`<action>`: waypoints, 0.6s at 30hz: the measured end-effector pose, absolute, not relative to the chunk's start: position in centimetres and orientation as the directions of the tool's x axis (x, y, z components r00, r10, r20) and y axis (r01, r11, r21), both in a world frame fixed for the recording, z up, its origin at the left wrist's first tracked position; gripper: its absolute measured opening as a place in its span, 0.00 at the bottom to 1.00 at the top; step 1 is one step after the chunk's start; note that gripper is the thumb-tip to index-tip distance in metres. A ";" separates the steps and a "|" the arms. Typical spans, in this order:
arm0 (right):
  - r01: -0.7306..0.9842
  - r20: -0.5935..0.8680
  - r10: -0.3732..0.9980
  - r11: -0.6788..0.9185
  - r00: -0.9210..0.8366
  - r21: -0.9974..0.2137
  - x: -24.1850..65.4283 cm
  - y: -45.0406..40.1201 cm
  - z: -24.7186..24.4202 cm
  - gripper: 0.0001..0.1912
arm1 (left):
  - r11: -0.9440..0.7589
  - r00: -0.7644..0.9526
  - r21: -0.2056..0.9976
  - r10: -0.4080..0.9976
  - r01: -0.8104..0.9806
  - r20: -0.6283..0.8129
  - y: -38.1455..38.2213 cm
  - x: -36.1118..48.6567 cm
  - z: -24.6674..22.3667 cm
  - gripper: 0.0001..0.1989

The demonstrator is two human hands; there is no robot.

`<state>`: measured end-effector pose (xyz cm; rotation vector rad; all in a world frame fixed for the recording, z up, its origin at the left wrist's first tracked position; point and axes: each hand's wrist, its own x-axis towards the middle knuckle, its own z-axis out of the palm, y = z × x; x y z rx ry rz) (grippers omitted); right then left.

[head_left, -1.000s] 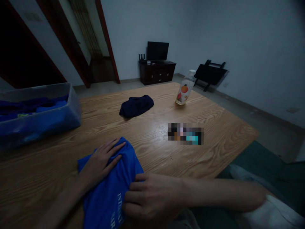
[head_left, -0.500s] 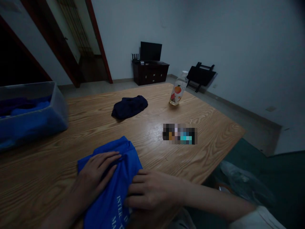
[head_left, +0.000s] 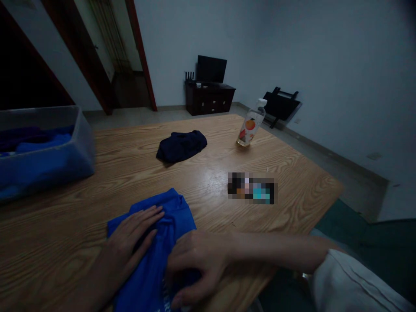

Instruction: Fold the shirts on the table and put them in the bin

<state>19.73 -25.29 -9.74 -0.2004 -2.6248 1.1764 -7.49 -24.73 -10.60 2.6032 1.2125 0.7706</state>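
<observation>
A blue shirt-like garment (head_left: 177,212) with white lettering lies folded on the near part of the wooden table. My left hand (head_left: 130,238) rests flat on its left side, fingers stretched out and pressing the fabric. From the right, my right hand (head_left: 198,264) reaches across the garment's right edge with bent fingers and the thumb lowered. Fabric shows in the gap between thumb and fingers, and the fingertips are partly hidden. The hand covers most of the lettering.
Beyond the garment lies a dark navy folded cloth (head_left: 182,146). A clear plastic bin (head_left: 85,143) of clothes stands at the left. A bottle with a white cap (head_left: 251,125) and a pixelated item (head_left: 251,188) are on the right side of the table (head_left: 302,177).
My right hand has shifted slightly left and lower over the garment, covering more of the lettering, and its thumb now shows. My left hand stays put. The view has turned a little left.
</observation>
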 end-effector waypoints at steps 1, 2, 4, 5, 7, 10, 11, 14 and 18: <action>0.008 0.199 0.212 0.704 -0.957 -0.710 19.8 -25.5 -10.0 0.19 | -0.667 0.545 0.340 0.741 0.663 0.391 -24.7 -7.5 -10.6 0.21; -0.009 0.226 0.189 0.748 -0.956 -0.664 19.8 -25.6 -10.2 0.19 | -0.674 0.551 0.327 0.734 0.662 0.398 -24.7 -7.5 -10.6 0.21; -0.063 0.306 0.134 0.829 -0.942 -0.556 19.7 -25.8 -10.4 0.19 | -0.682 0.556 0.312 0.725 0.662 0.407 -24.7 -7.5 -10.6 0.22; -0.086 0.362 0.117 0.863 -0.925 -0.498 19.6 -25.9 -10.3 0.19 | -0.685 0.558 0.307 0.722 0.661 0.409 -24.6 -7.5 -10.7 0.22; -0.109 0.495 0.106 0.915 -0.863 -0.387 19.4 -26.0 -10.1 0.17 | -0.683 0.556 0.306 0.724 0.663 0.409 -24.7 -7.6 -10.8 0.22; -0.095 0.653 0.099 0.962 -0.751 -0.255 19.1 -26.1 -9.9 0.19 | -0.671 0.548 0.322 0.736 0.668 0.398 -24.7 -7.5 -10.9 0.21; -0.093 0.677 0.087 0.970 -0.731 -0.225 19.0 -26.1 -9.8 0.20 | -0.668 0.545 0.327 0.740 0.669 0.395 -24.7 -7.5 -10.9 0.21; -0.080 0.705 0.063 0.983 -0.706 -0.168 18.8 -26.2 -9.8 0.21 | -0.672 0.546 0.328 0.736 0.664 0.401 -24.7 -7.5 -11.0 0.21; -0.063 0.704 0.061 0.987 -0.707 -0.149 18.9 -26.3 -9.6 0.24 | -0.688 0.555 0.307 0.718 0.658 0.419 -24.7 -7.6 -10.9 0.20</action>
